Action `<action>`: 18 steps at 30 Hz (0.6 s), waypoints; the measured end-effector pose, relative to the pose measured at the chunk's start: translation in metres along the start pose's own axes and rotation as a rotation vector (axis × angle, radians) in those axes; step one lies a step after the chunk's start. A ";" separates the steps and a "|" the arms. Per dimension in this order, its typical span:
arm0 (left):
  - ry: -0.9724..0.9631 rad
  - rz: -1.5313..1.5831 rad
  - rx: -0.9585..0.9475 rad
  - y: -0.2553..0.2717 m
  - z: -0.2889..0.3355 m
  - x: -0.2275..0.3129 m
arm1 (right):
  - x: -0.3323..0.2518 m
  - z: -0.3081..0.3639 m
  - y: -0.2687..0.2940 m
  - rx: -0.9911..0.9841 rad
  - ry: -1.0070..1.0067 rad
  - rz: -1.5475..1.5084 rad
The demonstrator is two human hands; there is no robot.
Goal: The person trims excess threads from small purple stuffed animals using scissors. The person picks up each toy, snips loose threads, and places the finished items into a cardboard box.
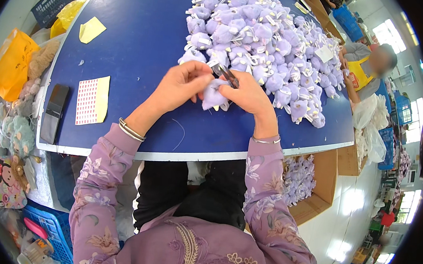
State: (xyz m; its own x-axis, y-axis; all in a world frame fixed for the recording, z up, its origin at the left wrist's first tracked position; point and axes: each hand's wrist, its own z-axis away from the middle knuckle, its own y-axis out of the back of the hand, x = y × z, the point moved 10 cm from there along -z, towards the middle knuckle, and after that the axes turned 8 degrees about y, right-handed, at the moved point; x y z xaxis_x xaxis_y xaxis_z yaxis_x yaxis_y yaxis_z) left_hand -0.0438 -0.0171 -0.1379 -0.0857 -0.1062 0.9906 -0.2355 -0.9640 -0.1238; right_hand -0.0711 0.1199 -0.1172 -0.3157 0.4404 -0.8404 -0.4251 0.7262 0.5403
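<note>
A small lilac plush toy (213, 95) is between my two hands, just above the blue table. My left hand (181, 86) is closed, thumb and fingers pinching at the toy's upper left side. In my right hand (247, 92) is a pair of dark thread snips (224, 74), with its tips pointing up and left toward my left fingers. The right fingers also lie against the toy's right side. Whatever fine thread may be between the left fingertips is too small to see. A large pile of similar lilac plush toys (264, 32) lies just beyond my hands.
On the blue table (139, 37) lie a sticker sheet (92, 101), a yellow paper (91, 29), a dark box-like object (54, 112) and a loose thread (179, 132). A cardboard box (322, 190) of lilac pieces stands below, right. A co-worker (368, 70) sits at the right edge.
</note>
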 end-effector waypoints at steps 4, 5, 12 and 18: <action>-0.177 -0.139 0.318 0.043 0.000 0.020 | -0.006 0.017 0.052 0.107 0.297 -0.914; -0.099 -0.240 0.360 0.047 -0.003 0.016 | -0.020 0.027 0.071 0.046 0.431 -1.047; -0.316 -1.022 0.301 0.008 -0.015 0.019 | 0.005 -0.001 0.046 0.215 0.122 -0.486; -0.084 -0.350 0.152 0.010 -0.014 0.011 | -0.014 -0.004 0.006 0.128 0.110 -0.224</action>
State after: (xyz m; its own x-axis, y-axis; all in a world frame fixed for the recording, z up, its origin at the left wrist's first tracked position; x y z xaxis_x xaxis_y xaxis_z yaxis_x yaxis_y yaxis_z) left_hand -0.0607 -0.0240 -0.1286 0.0557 0.2221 0.9734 -0.0898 -0.9699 0.2264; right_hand -0.0728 0.1163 -0.1021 -0.3193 0.2067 -0.9248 -0.3860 0.8629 0.3261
